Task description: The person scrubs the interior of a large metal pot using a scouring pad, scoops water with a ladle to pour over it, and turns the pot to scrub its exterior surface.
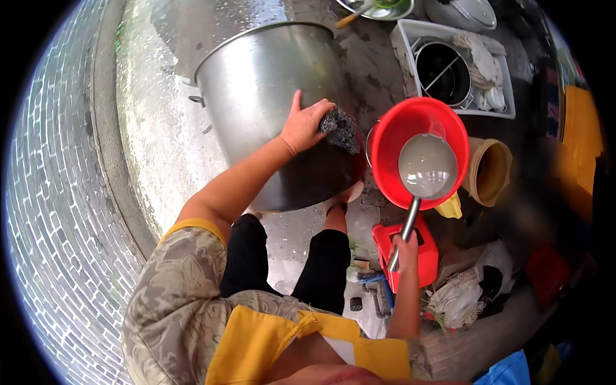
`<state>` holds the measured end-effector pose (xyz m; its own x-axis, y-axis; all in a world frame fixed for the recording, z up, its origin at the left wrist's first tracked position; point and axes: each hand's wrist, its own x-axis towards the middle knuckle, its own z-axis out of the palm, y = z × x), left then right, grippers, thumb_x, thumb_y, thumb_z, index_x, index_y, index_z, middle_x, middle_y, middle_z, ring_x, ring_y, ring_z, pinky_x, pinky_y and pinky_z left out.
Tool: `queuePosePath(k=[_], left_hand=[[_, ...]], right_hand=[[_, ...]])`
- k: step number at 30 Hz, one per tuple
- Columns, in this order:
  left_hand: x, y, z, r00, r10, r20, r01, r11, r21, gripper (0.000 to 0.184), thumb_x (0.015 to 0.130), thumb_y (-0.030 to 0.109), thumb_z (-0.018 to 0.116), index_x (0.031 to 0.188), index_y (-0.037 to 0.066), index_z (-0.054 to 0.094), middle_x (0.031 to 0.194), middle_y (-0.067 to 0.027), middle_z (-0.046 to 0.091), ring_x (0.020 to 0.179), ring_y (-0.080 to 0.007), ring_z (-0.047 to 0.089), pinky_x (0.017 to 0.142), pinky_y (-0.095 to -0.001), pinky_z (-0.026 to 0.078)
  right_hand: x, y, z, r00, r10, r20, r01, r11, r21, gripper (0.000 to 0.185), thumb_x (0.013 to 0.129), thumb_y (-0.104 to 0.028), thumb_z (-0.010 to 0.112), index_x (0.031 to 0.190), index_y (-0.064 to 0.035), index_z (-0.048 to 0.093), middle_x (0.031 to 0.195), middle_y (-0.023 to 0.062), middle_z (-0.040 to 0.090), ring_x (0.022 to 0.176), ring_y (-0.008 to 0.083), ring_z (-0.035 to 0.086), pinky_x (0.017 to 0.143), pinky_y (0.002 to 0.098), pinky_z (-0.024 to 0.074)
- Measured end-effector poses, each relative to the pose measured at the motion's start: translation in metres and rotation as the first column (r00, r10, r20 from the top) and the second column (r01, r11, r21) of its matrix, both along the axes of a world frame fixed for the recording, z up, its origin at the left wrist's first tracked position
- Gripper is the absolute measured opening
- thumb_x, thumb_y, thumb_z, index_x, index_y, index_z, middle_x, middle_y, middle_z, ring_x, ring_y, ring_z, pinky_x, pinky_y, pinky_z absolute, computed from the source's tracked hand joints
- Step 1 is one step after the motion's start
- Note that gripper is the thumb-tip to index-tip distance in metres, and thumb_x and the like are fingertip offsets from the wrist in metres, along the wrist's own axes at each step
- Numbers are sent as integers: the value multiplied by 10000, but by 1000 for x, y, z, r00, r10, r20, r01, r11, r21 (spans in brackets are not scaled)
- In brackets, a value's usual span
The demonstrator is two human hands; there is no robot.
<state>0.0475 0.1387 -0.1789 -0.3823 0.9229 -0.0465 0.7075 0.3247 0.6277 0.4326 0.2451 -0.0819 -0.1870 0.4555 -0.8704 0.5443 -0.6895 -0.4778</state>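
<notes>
Lg metal pot (pixel 266 77) sits in front of the wearer's feet, wall facing up at the cam; long axis runs away from the body, leaning a bit L toward the far rim. Can't tell if it's flat on its side or just tilted. L hand (pixel 307 125) on the pot's R side: fingers curled round a grey wire scrubber (pixel 340 129), one digit sticking out apart. R hand (pixel 404 251): fingers wrapped tight on the ladle (pixel 405 234) handle. Ladle's long axis goes fwd & slightly R, bowl end away from the wearer, w/in the red bucket's (pixel 390 125) mouth, holding cloudy liquid. Red jerrycan (pixel 428 251) below the handle; tan bucket (pixel 475 170) just R of the red one.
</notes>
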Motion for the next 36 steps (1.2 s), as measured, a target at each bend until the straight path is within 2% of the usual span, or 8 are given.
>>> queuePosePath(k=[2,3,7,14,18,24,26,36], left_hand=[[8,-25,1,955,148,-257,-163,986,-38,621,685,249,750,1228,172,459,1180,-1,585,1269,-200,419,1064,-652,80],[4,-34,-6,964,94,-250,-111,992,-57,572,747,319,701,1253,182,470,1321,30,496,1367,-212,267,1033,-698,52],[-2,-40,7,964,105,-243,-147,976,-162,444,875,444,530,1222,168,505,1400,46,420,1390,-227,201,1050,-671,35],[-7,-35,-20,979,92,-179,-98,995,-22,425,793,215,604,1193,108,505,1390,-12,433,1390,-230,209,1084,-621,65],[-27,-46,-20,992,-25,-124,16,997,-70,407,792,250,616,1163,99,539,1359,-34,469,1371,-244,257,1108,-565,105],[-23,-63,-12,990,-64,-124,71,996,57,433,782,331,664,1119,80,562,1383,-80,435,1368,-285,245,1087,-609,122],[-2,-82,5,936,318,-149,-328,944,-46,442,801,357,647,1119,68,543,1435,-88,352,1377,-320,200,1057,-665,108],[48,-147,-2,930,366,-9,-366,929,-42,354,857,392,581,993,76,502,1520,-69,182,1412,-334,72,1050,-674,56]], right_hand=[[-11,-30,30,1000,-2,21,0,995,99,282,814,3,508,1067,-54,396,633,47,471,408,123,451,353,273,394],[-22,-57,46,1000,7,21,-9,993,115,282,814,3,508,1067,-54,396,633,47,471,408,123,451,353,273,394],[-69,-114,94,997,-30,-75,39,991,130,355,811,31,488,1150,-29,401,716,55,486,453,116,465,393,258,406],[-126,-154,124,996,75,-43,-74,996,43,425,830,23,501,1232,-30,374,760,55,503,485,108,481,408,248,403],[-128,-167,129,983,182,10,-182,977,112,409,824,18,509,1212,-33,392,763,56,503,492,107,482,413,244,401],[-111,-177,144,985,-103,-139,90,991,-100,284,818,-14,515,1090,-37,436,751,59,510,469,111,483,387,242,400],[-102,-172,142,997,58,-42,-59,998,-4,272,812,-23,519,1070,-37,432,745,63,514,467,113,490,390,243,405],[-158,-123,120,914,404,-31,-377,877,298,337,803,-27,540,1125,-12,441,664,37,503,448,111,493,370,241,391]])
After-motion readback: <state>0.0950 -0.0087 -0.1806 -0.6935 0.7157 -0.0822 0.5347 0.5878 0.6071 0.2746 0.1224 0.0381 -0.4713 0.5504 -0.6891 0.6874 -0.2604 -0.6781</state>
